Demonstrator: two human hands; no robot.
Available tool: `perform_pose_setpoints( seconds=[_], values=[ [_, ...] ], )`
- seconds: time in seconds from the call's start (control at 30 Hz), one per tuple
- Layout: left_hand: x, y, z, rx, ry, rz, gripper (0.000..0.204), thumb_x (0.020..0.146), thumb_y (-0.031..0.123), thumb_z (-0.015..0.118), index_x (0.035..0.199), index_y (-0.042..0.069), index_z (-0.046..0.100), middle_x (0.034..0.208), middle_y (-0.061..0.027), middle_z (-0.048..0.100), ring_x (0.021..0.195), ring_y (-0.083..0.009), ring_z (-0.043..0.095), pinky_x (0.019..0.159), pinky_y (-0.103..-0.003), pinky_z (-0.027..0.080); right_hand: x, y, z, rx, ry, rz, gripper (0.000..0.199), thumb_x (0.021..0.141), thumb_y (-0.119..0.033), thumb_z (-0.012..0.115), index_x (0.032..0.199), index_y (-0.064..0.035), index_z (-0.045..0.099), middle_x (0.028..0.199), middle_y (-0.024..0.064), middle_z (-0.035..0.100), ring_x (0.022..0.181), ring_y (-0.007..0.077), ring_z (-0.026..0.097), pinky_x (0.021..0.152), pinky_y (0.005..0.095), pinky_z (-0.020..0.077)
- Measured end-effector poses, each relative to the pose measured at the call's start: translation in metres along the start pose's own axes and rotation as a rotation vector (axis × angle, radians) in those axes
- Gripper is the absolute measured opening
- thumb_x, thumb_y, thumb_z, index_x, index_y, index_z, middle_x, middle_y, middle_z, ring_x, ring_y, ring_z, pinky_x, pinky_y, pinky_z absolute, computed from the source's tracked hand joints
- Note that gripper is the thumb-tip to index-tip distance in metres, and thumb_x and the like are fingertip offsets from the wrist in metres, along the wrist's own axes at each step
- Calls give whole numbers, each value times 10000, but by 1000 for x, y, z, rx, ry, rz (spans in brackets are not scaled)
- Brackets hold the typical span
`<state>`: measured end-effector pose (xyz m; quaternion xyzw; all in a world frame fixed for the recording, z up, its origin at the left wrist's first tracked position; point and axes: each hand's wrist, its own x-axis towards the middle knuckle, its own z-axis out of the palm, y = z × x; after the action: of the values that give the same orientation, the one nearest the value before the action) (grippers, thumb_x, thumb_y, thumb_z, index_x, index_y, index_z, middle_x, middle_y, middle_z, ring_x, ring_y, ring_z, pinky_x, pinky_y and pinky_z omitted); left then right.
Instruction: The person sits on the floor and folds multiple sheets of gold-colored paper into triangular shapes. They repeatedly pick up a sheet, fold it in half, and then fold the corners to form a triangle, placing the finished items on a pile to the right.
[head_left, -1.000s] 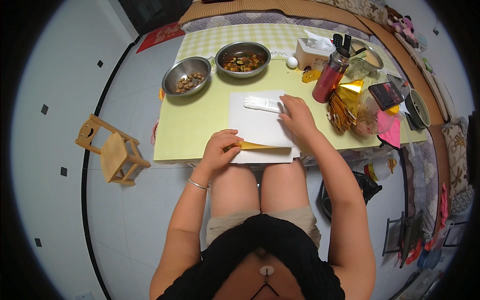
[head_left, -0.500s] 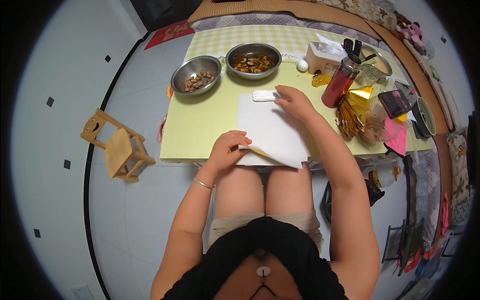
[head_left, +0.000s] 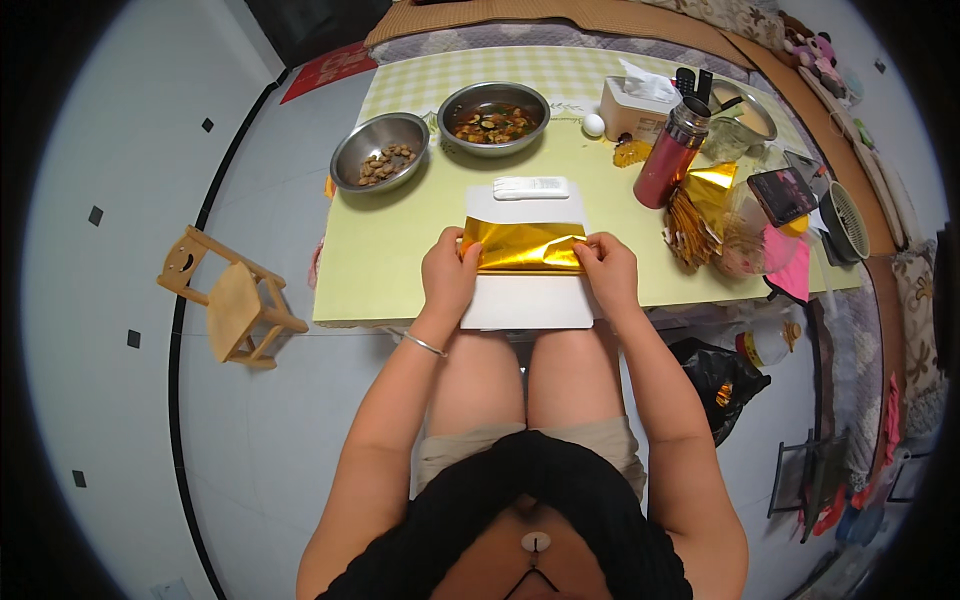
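Observation:
A shiny gold foil sheet (head_left: 527, 245) stretches across a white board (head_left: 527, 305) at the near edge of the table. My left hand (head_left: 450, 272) pinches its left end, thumb on top. At the right end my right hand (head_left: 609, 267) grips it the same way. The foil looks folded into a wide band, though its underside is hidden. Just beyond it, a small white oblong object (head_left: 530, 188) lies at the far end of the board.
Two steel bowls stand farther back, one with brown nuts (head_left: 385, 165), the other with dark soup (head_left: 495, 125). To the right are a red flask (head_left: 672, 160), a tissue box (head_left: 637, 110), a white egg-like ball (head_left: 593, 125) and folded gold foil (head_left: 690, 230).
The white sheet's near edge has been folded away from me, turning its gold side up. My right hand has left the white object and come nearer; both hands now hold the foil.

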<state>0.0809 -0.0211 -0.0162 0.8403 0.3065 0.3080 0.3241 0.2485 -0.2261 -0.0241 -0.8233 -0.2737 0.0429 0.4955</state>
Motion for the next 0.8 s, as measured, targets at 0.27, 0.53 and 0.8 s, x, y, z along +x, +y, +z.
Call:
perform_pose_setpoints(
  seconds=[0.27,0.53,0.8],
  values=[
    [5,4,3,278,13,81,482,810,162,800,1231,8,624,923,-200,676,907,-376,626,778,-456,526,-9,-11,9,-256,167,-254,227,837,-105,706,1055,-55,746,785,136,690,785,325,662,735,433,533],
    [9,25,-3,480,240,576,400,791,108,756,1178,43,684,1042,-170,707,1048,-369,641,858,-421,542,-7,1,13,-331,206,-374,130,822,-85,693,925,-68,770,812,124,699,812,321,646,751,436,509],
    [22,6,-16,236,-574,609,425,896,329,707,1292,176,696,1448,-283,510,1353,-443,483,1127,-467,402,-10,-28,6,-580,114,-353,132,826,-106,678,917,-45,752,1018,173,689,1094,362,607,942,504,453]
  ],
)
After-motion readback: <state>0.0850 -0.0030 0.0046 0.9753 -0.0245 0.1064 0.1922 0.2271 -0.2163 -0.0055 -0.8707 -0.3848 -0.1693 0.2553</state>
